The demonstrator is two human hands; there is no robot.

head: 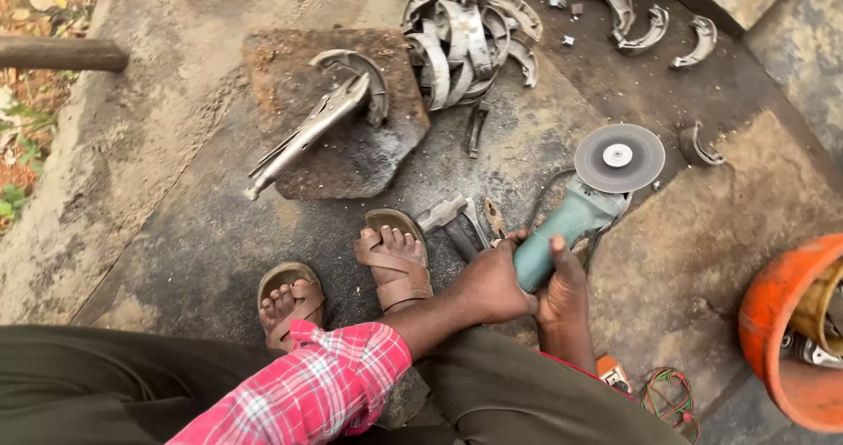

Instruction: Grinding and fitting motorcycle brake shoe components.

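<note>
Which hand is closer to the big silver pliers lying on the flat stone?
The left hand. It grips the teal grinder on the side toward the pliers, which lie up and to the left. The right hand grips the grinder too, slightly farther from them.

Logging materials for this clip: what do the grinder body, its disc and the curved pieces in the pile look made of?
Grinder body: looks like teal moulded plastic, matte and dusty. Disc: grey, flat, grainy face, likely bonded abrasive with a pale centre hub. Curved pieces: dull silver-grey with worn shine, apparently bare metal; alloy not tellable.
</note>
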